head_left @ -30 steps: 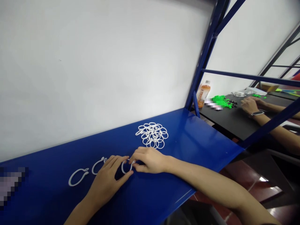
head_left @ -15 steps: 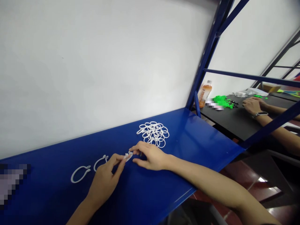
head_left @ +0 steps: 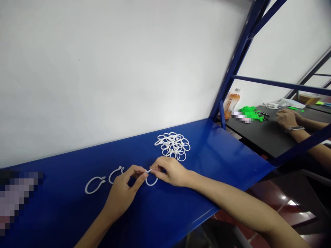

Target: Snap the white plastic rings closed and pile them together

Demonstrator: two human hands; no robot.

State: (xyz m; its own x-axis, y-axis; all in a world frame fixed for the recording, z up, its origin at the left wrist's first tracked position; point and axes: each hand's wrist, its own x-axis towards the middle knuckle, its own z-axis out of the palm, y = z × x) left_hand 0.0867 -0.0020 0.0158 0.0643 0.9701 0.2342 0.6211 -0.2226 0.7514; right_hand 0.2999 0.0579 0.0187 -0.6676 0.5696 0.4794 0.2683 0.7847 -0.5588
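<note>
A white plastic curtain ring hangs between my hands, its loop pointing down. At the ring's upper left, my left hand pinches it with thumb and fingertips. My right hand pinches its upper right side, close to my left fingertips. Two more white rings lie on the blue tabletop left of my hands. The farther-left ring has a gap at its ends, and the other ring is partly covered by my left hand. Just beyond my right hand sits a pile of white rings.
The blue table meets a white wall at the back. A blue metal frame rises at its right corner. Past it, a black table carries an orange-drink bottle, green pieces and another person's hands.
My right hand has closed on the ring, previously held by my left hand alone. The ring has turned so its loop now hangs visibly downward. The view has shifted slightly.
</note>
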